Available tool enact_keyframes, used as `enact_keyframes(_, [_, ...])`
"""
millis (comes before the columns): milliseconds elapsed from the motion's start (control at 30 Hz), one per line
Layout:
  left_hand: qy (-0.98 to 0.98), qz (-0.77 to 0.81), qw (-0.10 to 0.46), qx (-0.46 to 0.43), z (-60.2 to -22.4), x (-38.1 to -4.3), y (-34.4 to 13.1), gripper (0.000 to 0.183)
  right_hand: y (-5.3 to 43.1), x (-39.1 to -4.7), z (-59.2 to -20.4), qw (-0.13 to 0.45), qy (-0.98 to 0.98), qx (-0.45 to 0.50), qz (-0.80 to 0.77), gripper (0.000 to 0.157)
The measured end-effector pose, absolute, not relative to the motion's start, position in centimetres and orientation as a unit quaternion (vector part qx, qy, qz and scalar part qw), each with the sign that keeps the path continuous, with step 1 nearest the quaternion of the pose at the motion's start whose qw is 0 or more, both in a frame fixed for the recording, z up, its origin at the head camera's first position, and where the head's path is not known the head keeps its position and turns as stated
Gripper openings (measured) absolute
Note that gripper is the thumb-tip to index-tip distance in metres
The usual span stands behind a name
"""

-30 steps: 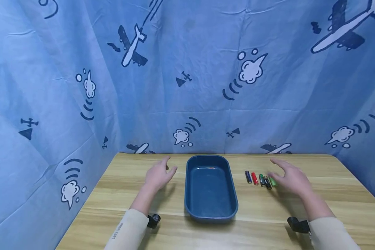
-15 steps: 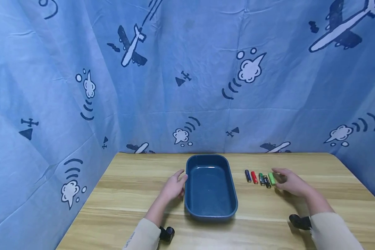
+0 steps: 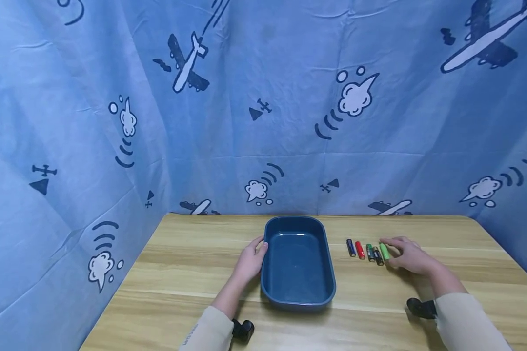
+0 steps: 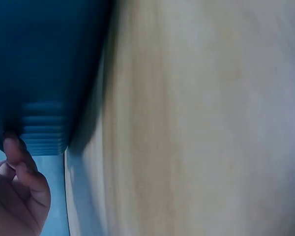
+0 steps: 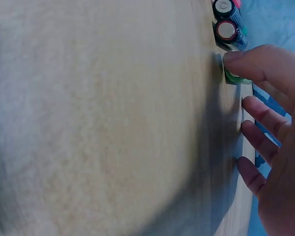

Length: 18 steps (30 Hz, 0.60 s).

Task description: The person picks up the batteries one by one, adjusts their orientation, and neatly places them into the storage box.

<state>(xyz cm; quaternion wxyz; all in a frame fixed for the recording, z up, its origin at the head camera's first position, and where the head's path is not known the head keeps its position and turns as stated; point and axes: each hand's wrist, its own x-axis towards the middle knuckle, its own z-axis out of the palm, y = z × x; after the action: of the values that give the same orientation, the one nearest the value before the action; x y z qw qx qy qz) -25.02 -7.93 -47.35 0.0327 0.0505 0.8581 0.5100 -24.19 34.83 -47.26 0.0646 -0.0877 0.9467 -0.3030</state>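
A deep blue rectangular plastic bin [image 3: 298, 273] stands on the table. My left hand [image 3: 250, 261] grips its left rim, the thumb at the top edge and the fingers [image 4: 17, 152] bent against the outer wall. To the right of the bin several batteries lie side by side: a dark blue battery [image 3: 351, 247], a red battery [image 3: 360, 250], a green-and-dark battery [image 3: 371, 252], a black battery [image 3: 378, 256] and a light green battery [image 3: 384, 251]. My right hand [image 3: 410, 256] pinches the light green one lengthwise between thumb and index finger; in the right wrist view the thumb partly hides it.
The wooden table [image 3: 180, 258] runs back to a blue curtain [image 3: 228, 136] printed with planes and clouds, which also hangs along both sides. A black wrist camera [image 3: 243, 331] sits on the left wrist, another black camera [image 3: 417, 307] on the right.
The left hand has moved right from beside the bin and taken hold of its left rim. The right hand has come down, its thumb and index finger now at the light green battery's ends.
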Motion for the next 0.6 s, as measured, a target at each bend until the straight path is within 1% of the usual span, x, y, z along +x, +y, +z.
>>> enact_keyframes(133, [0.853, 0.519, 0.032, 0.046, -47.3, -25.3, -7.8, 0.049, 34.9, -24.5, -47.0, 0.069, 0.949, -0.075, -0.298, 0.067])
enact_keyframes(300, [0.853, 0.52, 0.009, 0.049, -47.1, -25.4, -7.5, 0.05, 34.7, -24.7, -46.6, 0.058, 0.949, -0.078, -0.3, 0.066])
enact_keyframes(400, [0.827, 0.56, 0.003, 0.055, -47.3, -25.4, -7.5, 0.051, 34.7, -24.6, -46.8, 0.045, 0.945, -0.089, -0.312, 0.066])
enact_keyframes(600, [0.762, 0.644, 0.014, 0.073, -48.3, -24.9, -7.7, 0.051, 35.1, -24.1, -47.9, 0.021, 0.928, -0.108, -0.357, 0.065])
